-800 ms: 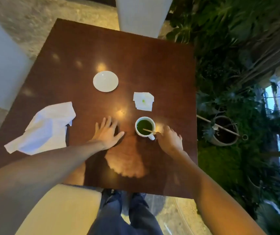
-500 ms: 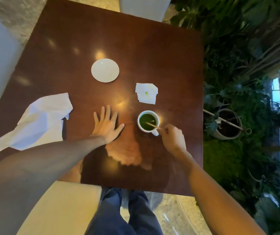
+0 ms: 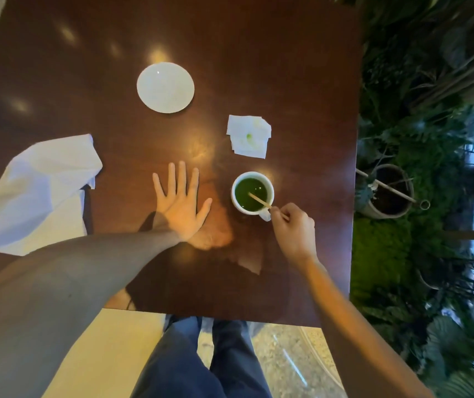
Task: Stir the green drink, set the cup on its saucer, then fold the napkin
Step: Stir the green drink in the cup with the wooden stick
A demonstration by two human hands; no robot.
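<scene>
A white cup [image 3: 267, 182] of green drink [image 3: 250, 193] stands on the dark wooden table [image 3: 287, 67], right of centre. A thin wooden stir stick [image 3: 259, 200] leans in the drink, and my right hand [image 3: 294, 229] pinches its near end just beside the cup's handle. My left hand [image 3: 182, 202] lies flat on the table, fingers spread, left of the cup and apart from it. The empty white saucer [image 3: 165, 87] sits further back. A large crumpled white napkin [image 3: 37, 193] lies at the left edge.
A small folded white paper [image 3: 248, 136] with a green stain lies just behind the cup. Plants and a pot [image 3: 385, 193] stand past the table's right edge. My legs [image 3: 201, 363] show below the near edge.
My right hand has closed on the stick's end and now holds it in the drink. The view has shifted forward over the table. My left hand stays flat.
</scene>
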